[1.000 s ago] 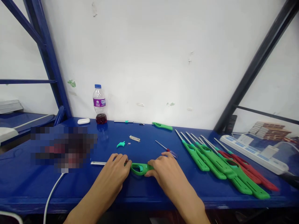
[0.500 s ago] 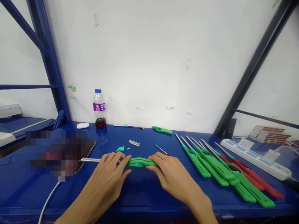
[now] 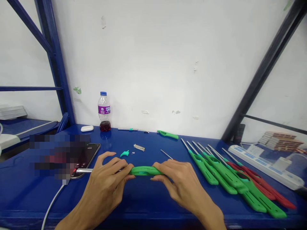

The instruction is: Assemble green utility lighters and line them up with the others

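Both hands hold a green long-nosed lighter (image 3: 144,171) level above the blue table. My left hand (image 3: 111,179) pinches the end of its body nearer the metal tube, with one finger lifted away. The silver tube (image 3: 83,171) sticks out to the left beyond that hand. My right hand (image 3: 176,175) grips the other end, thumb below and fingers on top. A seam runs along the edge of the body. Beyond the hands lie a teal trigger piece (image 3: 125,153), a small clear-and-metal part (image 3: 139,147) and a thin screwdriver (image 3: 166,154), partly hidden by my right hand.
Several green lighters (image 3: 203,169) and red ones (image 3: 266,183) are heaped at the right, beside a white power strip (image 3: 263,167). At the back are a green half-shell (image 3: 168,134), a tube part (image 3: 128,129), a bottle (image 3: 104,113) and a white case (image 3: 87,128). A phone (image 3: 90,155) lies left.
The gap between the lighter's body halves looks narrower. A finger of my left hand has lifted, and the lighter sits slightly lower. The whole view has shifted a little.
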A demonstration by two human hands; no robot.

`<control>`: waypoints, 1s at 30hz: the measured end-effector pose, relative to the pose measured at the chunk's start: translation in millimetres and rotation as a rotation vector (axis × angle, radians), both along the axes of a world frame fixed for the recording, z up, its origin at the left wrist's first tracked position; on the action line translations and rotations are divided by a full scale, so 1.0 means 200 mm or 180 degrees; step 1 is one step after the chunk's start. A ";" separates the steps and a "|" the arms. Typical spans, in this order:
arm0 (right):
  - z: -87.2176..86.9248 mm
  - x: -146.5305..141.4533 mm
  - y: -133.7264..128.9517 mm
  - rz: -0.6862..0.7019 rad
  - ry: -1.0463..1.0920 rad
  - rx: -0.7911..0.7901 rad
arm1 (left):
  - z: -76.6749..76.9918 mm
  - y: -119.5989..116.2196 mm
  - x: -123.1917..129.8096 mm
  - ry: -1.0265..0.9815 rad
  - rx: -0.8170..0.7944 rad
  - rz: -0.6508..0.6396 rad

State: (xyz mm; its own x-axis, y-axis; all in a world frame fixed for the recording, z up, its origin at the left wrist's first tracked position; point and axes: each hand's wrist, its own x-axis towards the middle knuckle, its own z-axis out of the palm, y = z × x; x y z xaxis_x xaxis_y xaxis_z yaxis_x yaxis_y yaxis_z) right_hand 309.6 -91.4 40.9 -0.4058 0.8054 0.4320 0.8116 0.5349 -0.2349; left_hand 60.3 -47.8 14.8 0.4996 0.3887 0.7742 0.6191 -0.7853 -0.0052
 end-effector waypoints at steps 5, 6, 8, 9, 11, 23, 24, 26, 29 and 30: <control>0.02 0.00 -0.01 0.0012 0.0144 0.0074 | 0.02 -0.01 -0.02 -0.0012 0.0007 -0.0010; 0.03 0.00 -0.01 0.0012 0.0178 0.0058 | 0.03 -0.01 -0.03 0.0020 0.0046 -0.0010; 0.03 -0.01 -0.02 -0.0033 0.0165 0.0033 | 0.04 -0.01 -0.03 0.0115 0.0116 0.0013; 0.03 -0.01 -0.02 -0.0085 0.0129 0.0039 | 0.04 -0.01 -0.02 0.0156 0.0153 0.0034; 0.02 -0.03 -0.02 -0.0141 0.0030 0.0079 | 0.04 -0.02 -0.01 0.0225 0.0210 0.0079; 0.00 -0.06 0.00 0.0044 0.0111 -0.0123 | 0.02 -0.02 0.00 0.0302 0.0148 0.0082; 0.00 -0.04 0.00 -0.0016 0.0216 -0.0145 | 0.03 -0.02 -0.01 0.0278 0.0124 0.0074; 0.01 0.01 0.00 -0.0187 0.0460 -0.0194 | 0.04 -0.01 -0.03 0.0199 0.0115 0.0063; 0.04 0.06 0.00 -0.0197 0.0796 -0.0364 | 0.07 0.00 -0.05 0.0039 0.0148 0.0060; 0.05 0.07 0.00 -0.0116 0.0861 -0.0417 | 0.07 0.00 -0.06 -0.0002 0.0156 0.0050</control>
